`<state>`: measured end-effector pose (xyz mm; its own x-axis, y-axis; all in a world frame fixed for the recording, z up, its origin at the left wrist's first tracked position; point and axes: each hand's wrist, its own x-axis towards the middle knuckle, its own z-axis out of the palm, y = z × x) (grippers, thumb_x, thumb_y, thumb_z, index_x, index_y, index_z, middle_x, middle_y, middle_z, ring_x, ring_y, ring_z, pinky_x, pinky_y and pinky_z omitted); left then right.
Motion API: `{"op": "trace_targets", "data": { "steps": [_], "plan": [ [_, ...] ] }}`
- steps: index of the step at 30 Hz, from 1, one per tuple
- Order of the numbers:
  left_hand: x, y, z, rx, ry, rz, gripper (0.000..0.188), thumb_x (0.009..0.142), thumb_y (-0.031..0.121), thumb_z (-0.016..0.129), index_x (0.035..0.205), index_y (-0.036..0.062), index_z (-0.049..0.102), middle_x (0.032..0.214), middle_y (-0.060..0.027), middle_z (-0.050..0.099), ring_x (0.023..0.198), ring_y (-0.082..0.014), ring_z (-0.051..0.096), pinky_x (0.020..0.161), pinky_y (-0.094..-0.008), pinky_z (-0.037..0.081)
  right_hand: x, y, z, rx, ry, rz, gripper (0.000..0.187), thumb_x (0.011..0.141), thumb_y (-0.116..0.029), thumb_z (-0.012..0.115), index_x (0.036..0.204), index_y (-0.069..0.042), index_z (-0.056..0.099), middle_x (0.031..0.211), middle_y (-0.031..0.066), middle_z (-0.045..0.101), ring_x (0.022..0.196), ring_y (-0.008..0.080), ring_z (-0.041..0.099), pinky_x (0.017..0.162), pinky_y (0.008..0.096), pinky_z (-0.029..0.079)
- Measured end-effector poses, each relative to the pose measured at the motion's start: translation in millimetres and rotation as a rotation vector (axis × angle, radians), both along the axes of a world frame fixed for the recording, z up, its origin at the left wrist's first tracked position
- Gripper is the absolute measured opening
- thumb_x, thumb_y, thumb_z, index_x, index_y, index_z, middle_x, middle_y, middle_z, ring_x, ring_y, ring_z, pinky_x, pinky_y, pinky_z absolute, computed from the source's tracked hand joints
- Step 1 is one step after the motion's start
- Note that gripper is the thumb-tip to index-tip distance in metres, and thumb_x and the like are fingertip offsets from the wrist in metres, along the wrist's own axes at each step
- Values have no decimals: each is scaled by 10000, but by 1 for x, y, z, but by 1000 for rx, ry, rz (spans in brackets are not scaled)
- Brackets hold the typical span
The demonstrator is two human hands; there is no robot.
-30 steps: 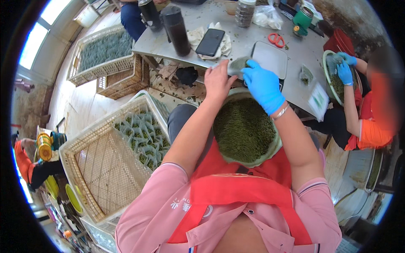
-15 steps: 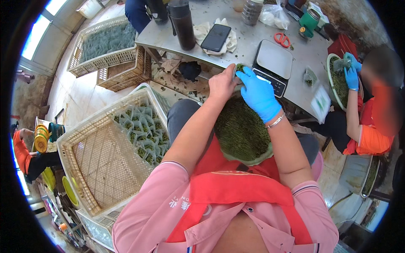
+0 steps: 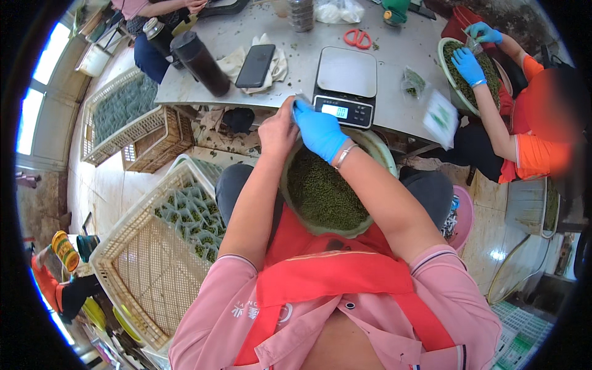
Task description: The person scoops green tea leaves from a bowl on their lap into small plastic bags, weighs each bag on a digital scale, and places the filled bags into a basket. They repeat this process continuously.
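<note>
One bare left hand (image 3: 277, 133) and one blue-gloved right hand (image 3: 319, 131) meet, pinching a mostly hidden plastic bag (image 3: 301, 97), probably light, limp and slippery, best held by its rim.

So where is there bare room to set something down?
The table has a mostly bare patch beyond the left hand, between the phone and scale; the near crate is bare at lower left. Crowded: its upper right, packed with bags, and the table's far side, around the jar and white bag.
</note>
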<state>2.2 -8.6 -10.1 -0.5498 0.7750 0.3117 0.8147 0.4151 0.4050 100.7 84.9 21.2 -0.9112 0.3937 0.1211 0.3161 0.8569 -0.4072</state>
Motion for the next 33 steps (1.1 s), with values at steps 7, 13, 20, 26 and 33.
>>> {"op": "trace_targets", "data": {
  "steps": [7, 13, 20, 26, 33],
  "plan": [
    [5, 10, 10, 18, -233, 185, 563, 758, 323, 678, 1271, 178, 498, 947, -138, 654, 764, -326, 635, 656, -375, 499, 59, 35, 49, -1133, 421, 114, 435, 846, -50, 548, 1280, -33, 515, 891, 83, 647, 729, 160, 642, 681, 291, 531],
    [-14, 9, -10, 265, -751, 352, 739, 723, 535, 696, 1282, 97, 492, 1125, -179, 632, 1030, -288, 614, 886, -355, 452, 126, 139, -2, -1005, 773, -656, 673, 893, -274, 564, 1468, -207, 221, 1292, 89, 457, 819, 207, 632, 652, 284, 479],
    [-17, -14, -6, 613, -875, 214, 468, 913, 363, 565, 1171, -29, 578, 1116, -176, 630, 1028, -239, 585, 896, -326, 432, 104, 234, -32, -1205, 927, -689, 346, 911, -236, 537, 1222, -93, 588, 876, 49, 627, 664, 131, 596, 539, 240, 427],
    [-38, -131, 26, 799, -621, 327, 453, 944, 373, 513, 1219, 13, 544, 1122, -115, 597, 1034, -182, 541, 798, -286, 468, 57, 104, 27, -825, 744, -339, 328, 939, -168, 480, 1223, -33, 575, 1127, 69, 618, 793, 149, 618, 704, 270, 495],
    [-53, -341, 26, 326, -73, 1065, 583, 915, 561, 385, 1313, 147, 491, 1116, -200, 622, 1022, -382, 592, 886, -427, 443, 69, 56, 11, -866, 669, -292, 384, 946, -128, 442, 1296, 30, 464, 1245, 126, 535, 951, 208, 613, 852, 321, 477]
  ]
}}
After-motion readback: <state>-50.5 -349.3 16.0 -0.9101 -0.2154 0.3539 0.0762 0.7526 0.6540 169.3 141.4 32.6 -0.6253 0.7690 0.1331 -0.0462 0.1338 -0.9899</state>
